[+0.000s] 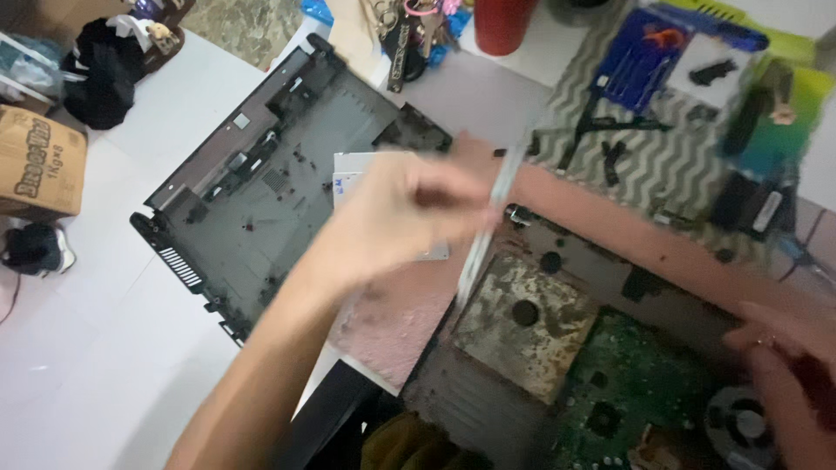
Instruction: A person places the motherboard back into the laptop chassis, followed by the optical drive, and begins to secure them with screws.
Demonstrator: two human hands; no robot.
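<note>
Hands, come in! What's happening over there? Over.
Left hand pinching a thin pale strip, blurred. Right hand resting on the open laptop by the fan. Empty laptop shell lies left, clear of both.

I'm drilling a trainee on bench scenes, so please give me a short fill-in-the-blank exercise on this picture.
1. The left hand holds a thin pale ____.
2. The circuit board under the right hand is ____.
3. The black laptop base shell lies on the ____ floor.

Missing words: strip; green; white
</note>
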